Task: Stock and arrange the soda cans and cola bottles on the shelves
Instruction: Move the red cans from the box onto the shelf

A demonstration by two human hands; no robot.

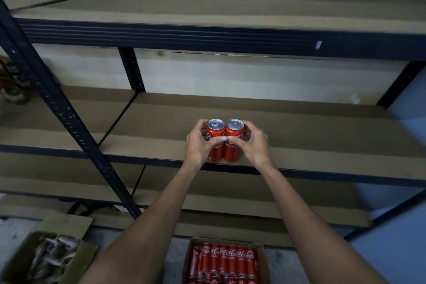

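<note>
Two red cola cans stand upright and side by side near the front edge of the middle shelf (299,136). My left hand (200,145) wraps around the left can (215,132), thumb across its front. My right hand (252,143) wraps around the right can (234,132) the same way. The two thumbs meet between the cans. Both cans touch each other and rest on the shelf board.
A cardboard box of several red cola cans (224,263) sits on the floor below. Another open box (46,258) with grey contents lies at the lower left. A dark metal upright (62,108) slants across the left. An upper shelf (207,14) hangs overhead.
</note>
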